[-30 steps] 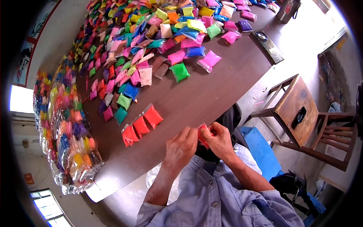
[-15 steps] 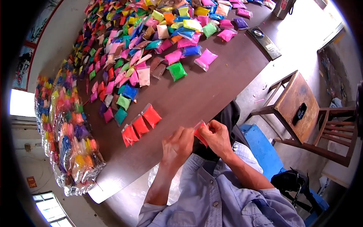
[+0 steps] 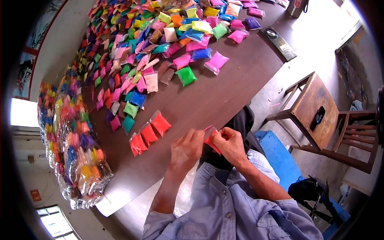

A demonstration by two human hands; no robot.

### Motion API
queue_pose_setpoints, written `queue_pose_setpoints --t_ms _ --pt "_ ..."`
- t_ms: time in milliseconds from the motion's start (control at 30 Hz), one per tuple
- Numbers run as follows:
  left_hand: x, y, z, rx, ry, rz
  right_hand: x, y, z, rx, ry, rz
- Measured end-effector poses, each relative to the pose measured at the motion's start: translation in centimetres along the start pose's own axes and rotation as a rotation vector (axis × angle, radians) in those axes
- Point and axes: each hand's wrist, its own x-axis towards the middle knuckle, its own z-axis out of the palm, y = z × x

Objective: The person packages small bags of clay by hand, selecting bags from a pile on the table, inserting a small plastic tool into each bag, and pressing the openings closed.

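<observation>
A small clear packet with red filling (image 3: 211,140) is pinched in my right hand (image 3: 230,145), just past the table's near edge. My left hand (image 3: 186,149) is closed beside the packet's left end; what its fingertips hold, if anything, is hidden. On the brown table (image 3: 208,105), to the left of my hands, lie three red packets in a slanting row: one nearest the left (image 3: 138,144), a middle one (image 3: 149,134) and a third (image 3: 161,123). A green packet (image 3: 186,76) and a pink packet (image 3: 216,63) lie farther back.
A large heap of colourful packets (image 3: 132,52) covers the table's back left. Clear bags of packets (image 3: 76,148) stand along the left side. A dark scale-like device (image 3: 278,44) and a flask (image 3: 296,7) are at the right. A wooden chair (image 3: 314,112) and blue stool (image 3: 280,156) stand right.
My left hand has shifted slightly left, away from my right hand, and more of the red packet shows between them. The view has moved a little.
</observation>
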Motion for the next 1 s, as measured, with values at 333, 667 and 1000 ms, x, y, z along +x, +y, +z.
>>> queue_pose_setpoints --t_ms 333,667,1000 --pt "-1.3 0.4 -1.1 -0.015 -0.030 0.015 -0.1 -0.6 -0.2 -0.043 0.011 0.002" --pt "0.8 0.3 -1.0 0.151 -0.166 0.068 0.0 -0.9 -0.1 -0.047 0.026 0.012" --pt "-0.9 0.3 -2.2 0.109 -0.147 0.059 0.0 -0.8 0.0 -0.014 0.014 0.046"
